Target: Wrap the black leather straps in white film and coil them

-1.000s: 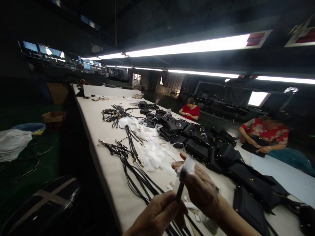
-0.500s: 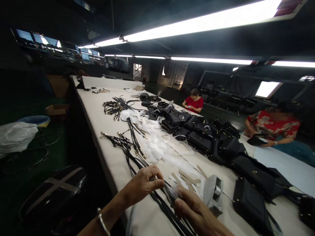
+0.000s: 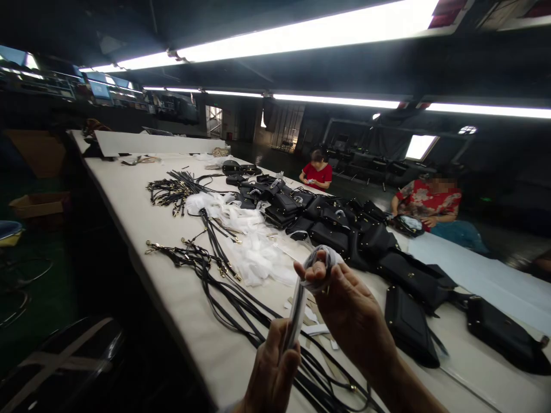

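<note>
Pinched between the thumb and fingers of the left hand [image 3: 273, 364] is the lower length of a pale, film-like strip [image 3: 297, 312], while its upper part is bent into a loop [image 3: 329, 258] around the fingers of the right hand [image 3: 355, 304], which are curled rather than spread. Whether anything is enclosed in the strip cannot be told. It is held above the table [image 3: 176, 304], between the two hands. For a neat loop, light, even tension is best applied from the left, with the strip laid flat and the right fingers eased only enough for clearance; if it is pulled too hard, the film could crease or slip. Below, loose black straps [image 3: 205, 275] are spread along the near side, and paper scraps [image 3: 316, 330] lie beneath the hands, so a lifted position seems wise to avoid snagging. Beyond, white wrapping [image 3: 258, 252] is heaped in front of piled black bags [image 3: 331, 236]. Across the table, small work is handled by a person in plain red [image 3: 317, 173] and a person in a flowered top [image 3: 430, 199].
</note>
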Demonstrator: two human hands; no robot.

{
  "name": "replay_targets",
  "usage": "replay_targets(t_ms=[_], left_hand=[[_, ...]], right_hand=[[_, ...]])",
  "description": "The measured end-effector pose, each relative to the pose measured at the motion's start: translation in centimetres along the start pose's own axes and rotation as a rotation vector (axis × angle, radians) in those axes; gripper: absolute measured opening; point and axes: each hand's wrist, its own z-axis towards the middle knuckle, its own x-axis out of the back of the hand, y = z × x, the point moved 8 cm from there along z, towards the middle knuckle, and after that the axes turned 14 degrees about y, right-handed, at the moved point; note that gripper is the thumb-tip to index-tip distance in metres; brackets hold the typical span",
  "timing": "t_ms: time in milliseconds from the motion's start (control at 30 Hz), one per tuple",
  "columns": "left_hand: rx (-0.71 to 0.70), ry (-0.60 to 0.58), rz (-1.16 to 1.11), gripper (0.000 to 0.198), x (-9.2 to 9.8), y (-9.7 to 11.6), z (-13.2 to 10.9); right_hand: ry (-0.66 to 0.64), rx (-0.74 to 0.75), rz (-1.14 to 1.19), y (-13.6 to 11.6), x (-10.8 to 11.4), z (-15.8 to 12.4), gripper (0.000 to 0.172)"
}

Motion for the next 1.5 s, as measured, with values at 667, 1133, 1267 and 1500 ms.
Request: replay_targets(t_ms=[667,1133,1267,1500], left_hand=[[0.064,-0.3,0.166,0.034,3.2,2.0,6.0],[0.323,-0.285,-0.114,0.048,-0.7,-2.7,-0.6],[0.377,-0.393,-0.203,0.05,0.4,-0.8,0.3],[0.184,-0.335,0.329,0.013,4.9,1.2,4.1]], right_hand=[[-0.304,-0.42,-0.561,7.4,2.4,-5.1,0.044],[0.285,0.052,-0.061,1.5,4.0,0.5,0.027],[0.021,0.458,-0.848,2.1,3.6,-0.6,0.017],[-0.476,0.382,-1.612,7.0,4.3,-4.2,0.016]])
